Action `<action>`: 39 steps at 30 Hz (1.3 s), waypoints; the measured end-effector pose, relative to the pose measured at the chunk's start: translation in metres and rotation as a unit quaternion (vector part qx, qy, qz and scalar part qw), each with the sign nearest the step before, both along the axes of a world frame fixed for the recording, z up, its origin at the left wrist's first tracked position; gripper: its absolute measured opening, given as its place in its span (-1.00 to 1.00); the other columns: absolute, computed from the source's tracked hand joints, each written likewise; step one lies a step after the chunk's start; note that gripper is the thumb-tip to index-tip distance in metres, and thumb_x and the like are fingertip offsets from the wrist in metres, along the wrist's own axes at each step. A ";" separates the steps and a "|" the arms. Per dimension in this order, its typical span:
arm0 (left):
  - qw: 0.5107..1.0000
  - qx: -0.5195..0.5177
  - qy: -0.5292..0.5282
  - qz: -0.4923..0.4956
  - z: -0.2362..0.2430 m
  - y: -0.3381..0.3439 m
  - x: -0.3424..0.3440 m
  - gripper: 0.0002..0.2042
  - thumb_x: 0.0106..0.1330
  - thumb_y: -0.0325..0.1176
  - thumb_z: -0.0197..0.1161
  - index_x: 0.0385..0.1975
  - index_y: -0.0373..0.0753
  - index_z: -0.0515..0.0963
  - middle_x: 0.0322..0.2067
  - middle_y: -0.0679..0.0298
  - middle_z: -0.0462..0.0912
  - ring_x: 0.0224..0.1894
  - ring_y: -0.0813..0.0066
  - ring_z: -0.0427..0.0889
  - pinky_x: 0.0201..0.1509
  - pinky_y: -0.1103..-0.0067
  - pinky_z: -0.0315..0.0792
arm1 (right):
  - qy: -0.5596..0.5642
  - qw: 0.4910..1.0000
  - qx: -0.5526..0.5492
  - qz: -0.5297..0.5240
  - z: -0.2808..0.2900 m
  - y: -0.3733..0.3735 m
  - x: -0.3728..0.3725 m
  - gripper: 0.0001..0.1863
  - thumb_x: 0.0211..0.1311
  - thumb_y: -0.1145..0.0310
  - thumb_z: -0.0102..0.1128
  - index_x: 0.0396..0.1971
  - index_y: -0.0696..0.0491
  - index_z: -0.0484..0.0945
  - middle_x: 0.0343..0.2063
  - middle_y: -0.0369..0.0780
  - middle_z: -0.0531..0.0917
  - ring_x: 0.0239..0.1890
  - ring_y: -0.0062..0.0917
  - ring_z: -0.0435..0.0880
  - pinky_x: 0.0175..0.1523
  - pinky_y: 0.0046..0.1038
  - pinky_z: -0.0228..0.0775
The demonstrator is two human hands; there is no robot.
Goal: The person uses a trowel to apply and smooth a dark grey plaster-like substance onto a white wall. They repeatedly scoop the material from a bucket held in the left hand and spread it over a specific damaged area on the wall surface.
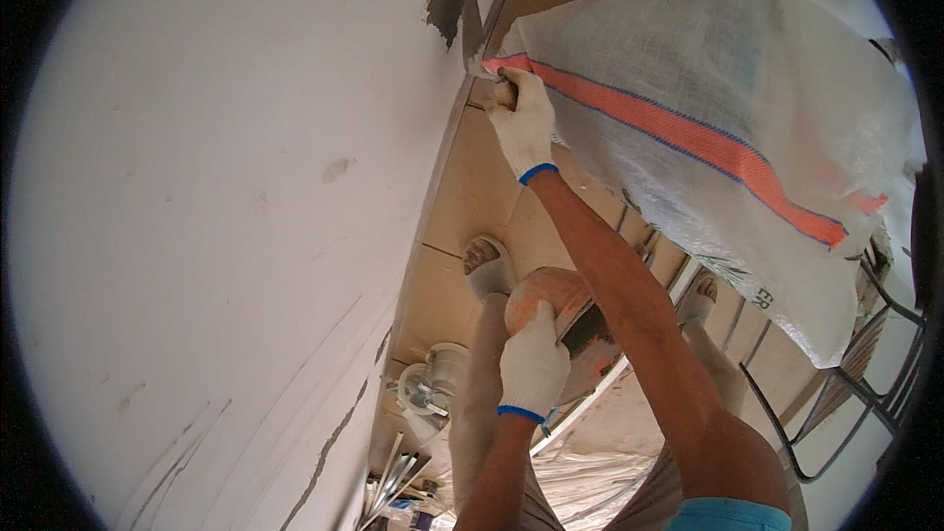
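My right hand, in a white knitted glove with a blue cuff, is stretched forward to the foot of the wall. It is closed round the rounded handle of what looks like a trowel, whose blade is hard to make out beside the wall. Just beyond lies a dark grey patch of rough filler or mortar on the white wall. Lower down, my left hand, gloved the same way, grips the rim of a round reddish-orange bowl, tilted between my legs. My right forearm hides part of the bowl.
A large white woven sack with an orange-red stripe covers the right side. Black metal bars stand beside it. A white round fitting and several thin strips lie along the wall on the tan tiled floor. A crack runs up the wall.
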State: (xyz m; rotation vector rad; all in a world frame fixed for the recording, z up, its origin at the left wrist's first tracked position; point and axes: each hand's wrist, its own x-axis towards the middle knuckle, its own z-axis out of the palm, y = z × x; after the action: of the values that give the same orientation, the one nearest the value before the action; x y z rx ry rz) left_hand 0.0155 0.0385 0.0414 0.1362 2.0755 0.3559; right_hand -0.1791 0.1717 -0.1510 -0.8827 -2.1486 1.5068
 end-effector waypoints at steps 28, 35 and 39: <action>0.999 -0.001 0.005 -0.035 -0.002 0.000 -0.014 -0.43 0.24 -0.44 0.21 0.31 -0.39 0.40 -0.27 -0.17 0.74 -0.22 -0.19 0.77 -0.17 0.08 0.65 | 0.031 0.997 0.070 -0.018 -0.040 -0.009 -0.029 -0.47 0.04 0.63 0.27 0.12 0.16 0.56 -0.07 -0.05 0.61 -0.02 -0.19 0.63 0.17 -0.30 0.47; 0.999 -0.017 -0.005 -0.036 -0.003 0.001 -0.015 -0.42 0.24 -0.44 0.22 0.32 -0.40 0.40 -0.26 -0.17 0.74 -0.21 -0.17 0.77 -0.19 0.10 0.65 | 0.019 0.998 0.054 0.014 -0.027 -0.022 -0.027 -0.48 0.11 0.54 0.31 0.15 0.14 0.55 -0.04 -0.02 0.63 0.04 -0.11 0.63 0.19 -0.21 0.46; 0.999 -0.008 0.006 -0.040 -0.004 0.003 -0.014 -0.42 0.23 -0.44 0.23 0.30 -0.41 0.41 -0.26 -0.17 0.74 -0.21 -0.16 0.78 -0.19 0.12 0.66 | 0.035 0.999 0.028 0.008 -0.027 -0.024 -0.023 -0.41 0.05 0.53 0.36 0.18 0.16 0.55 0.00 -0.02 0.63 0.10 -0.15 0.63 0.25 -0.24 0.44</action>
State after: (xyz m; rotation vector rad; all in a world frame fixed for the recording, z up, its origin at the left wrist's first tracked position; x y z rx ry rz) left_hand 0.0015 0.0412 0.0372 0.2118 2.0779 0.2895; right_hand -0.2019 0.1479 -0.1780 -0.7837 -2.1428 1.4555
